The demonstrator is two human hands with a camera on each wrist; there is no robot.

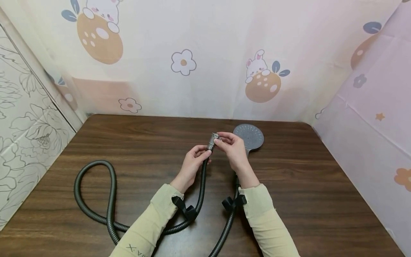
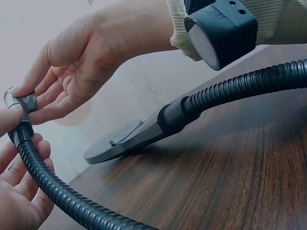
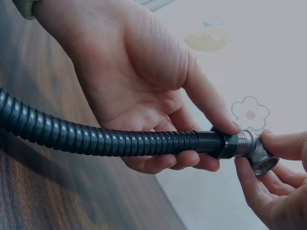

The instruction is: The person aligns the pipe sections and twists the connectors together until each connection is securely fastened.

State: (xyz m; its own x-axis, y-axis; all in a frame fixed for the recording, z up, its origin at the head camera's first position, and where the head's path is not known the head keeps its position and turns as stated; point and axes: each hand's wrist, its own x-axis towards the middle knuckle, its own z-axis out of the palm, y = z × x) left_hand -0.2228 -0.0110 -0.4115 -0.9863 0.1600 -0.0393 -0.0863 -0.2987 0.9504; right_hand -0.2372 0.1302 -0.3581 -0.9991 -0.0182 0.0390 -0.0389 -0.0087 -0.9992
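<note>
Above the middle of the table, my left hand (image 1: 190,165) holds the end of a black ribbed shower hose (image 3: 96,142). The thumb presses at its dark hex nut (image 3: 229,145), with the fingers beneath. Thumb and fingers of my right hand (image 1: 234,151) pinch a small silver metal pipe fitting (image 3: 263,157) with a side opening. Fitting and nut meet end to end; a band of the fitting's thread shows between them in the right wrist view. Behind my right hand lies a grey shower head (image 1: 248,136), joined to a black ribbed hose (image 2: 244,86).
A loop of hose (image 1: 112,192) lies at the left of the dark wooden table (image 1: 305,200), and hose also passes under both forearms. Black wrist cameras (image 1: 233,202) hang close to the hose. A patterned curtain (image 1: 212,89) stands behind the table's far edge.
</note>
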